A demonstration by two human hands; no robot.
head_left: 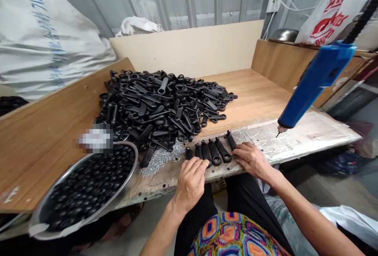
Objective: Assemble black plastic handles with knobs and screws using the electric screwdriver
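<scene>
Several black plastic handles [214, 151] lie side by side in a row at the near edge of the wooden bench [254, 94]. My left hand [191, 181] rests at the left end of the row, fingers bent down onto the handles there. My right hand [251, 157] lies at the right end, fingers stretched flat and touching the last handle. Neither hand grips anything I can make out. A big heap of the same black handles [162, 104] fills the bench behind. Small silvery screws [161, 157] lie scattered between the heap and the row.
A metal bowl [131, 173] full of small black caps sits at the near left edge. A blue powered screwdriver [317, 81] hangs on a cord over the right side, tip down above a clear sheet. White sacks stand at left and far right.
</scene>
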